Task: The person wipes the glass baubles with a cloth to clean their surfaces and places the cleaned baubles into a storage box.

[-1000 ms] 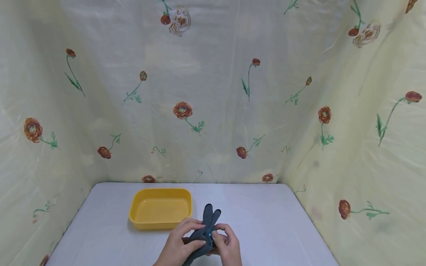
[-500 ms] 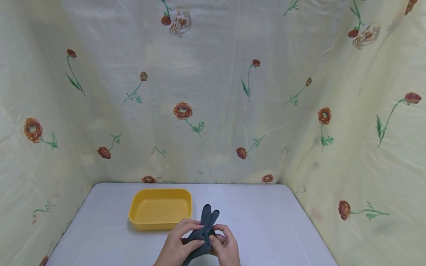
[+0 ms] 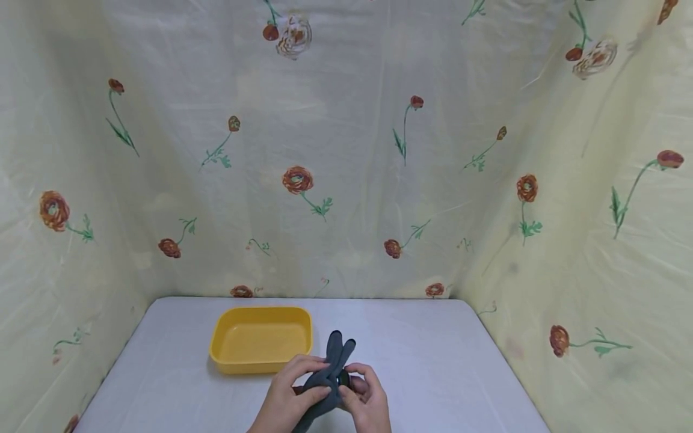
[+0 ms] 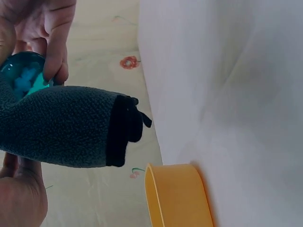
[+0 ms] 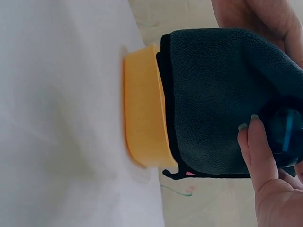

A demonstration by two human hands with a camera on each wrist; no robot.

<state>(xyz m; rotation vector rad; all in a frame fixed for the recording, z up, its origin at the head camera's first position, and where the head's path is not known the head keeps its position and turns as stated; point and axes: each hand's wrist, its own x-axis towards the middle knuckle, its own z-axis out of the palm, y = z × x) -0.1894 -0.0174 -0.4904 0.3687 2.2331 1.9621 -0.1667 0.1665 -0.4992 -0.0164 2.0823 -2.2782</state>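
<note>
In the head view, my left hand (image 3: 292, 394) grips a folded dark grey cloth (image 3: 335, 355) with a black edge, thumb on the near side. My right hand (image 3: 372, 402) pinches a round, glassy blue-green object (image 3: 343, 378) against the cloth's right side. Pale blue shapes show inside this round object (image 4: 24, 75) in the left wrist view. Part of it lies behind the cloth (image 4: 71, 125). From the right wrist, fingers (image 5: 258, 142) press along its rim, and the cloth (image 5: 208, 94) spreads behind it. Both hands are above the table.
A yellow rectangular basin (image 3: 260, 367) stands on the white tabletop (image 3: 433, 361), beyond and left of the hands. Flower-printed curtains (image 3: 346, 120) enclose the table at the back and sides.
The right fingers shift on the round object, and its dark rim comes into view beside the cloth. Cloth and hands drift slightly left. The basin stays put.
</note>
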